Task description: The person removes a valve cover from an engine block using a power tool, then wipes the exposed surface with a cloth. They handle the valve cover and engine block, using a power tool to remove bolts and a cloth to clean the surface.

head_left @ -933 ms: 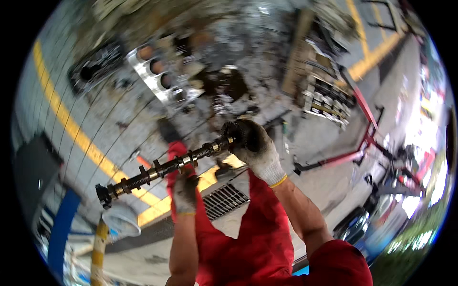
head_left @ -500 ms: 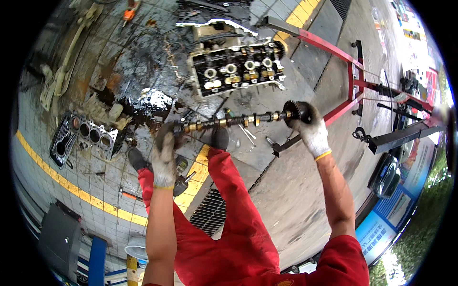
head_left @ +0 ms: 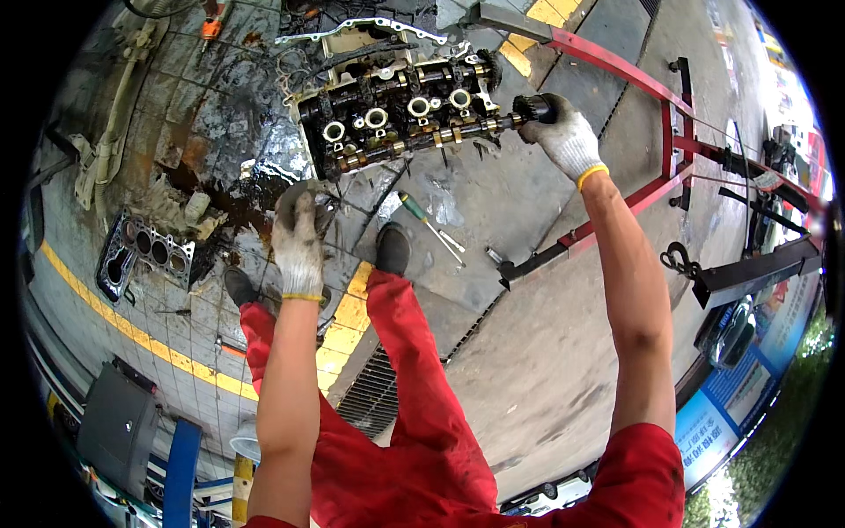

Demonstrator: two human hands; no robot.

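Observation:
A camshaft (head_left: 422, 143) with brassy lobes lies along the near side of the oily cylinder head (head_left: 308, 145), its left end low and its right end raised. My gloved right hand (head_left: 561, 132) is closed round the dark toothed gear (head_left: 531, 109) at the shaft's right end. Just below the left end is my gloved left hand (head_left: 297, 231), off the shaft. Its darkened fingers are bent and apart, with nothing I can make out between them. Whether the shaft rests fully in the head's seats cannot be seen.
A green-handled screwdriver (head_left: 412, 207) lies on the floor near my shoe (head_left: 393, 249). An engine block (head_left: 158, 246) stands at the left beside oil stains. A red steel stand (head_left: 607, 75) reaches in from the right. A floor grate (head_left: 377, 392) lies between my legs.
The camshaft has gone forward from above my feet to the cylinder head. My left hand has come off its left end, while my right hand keeps hold of the gear end.

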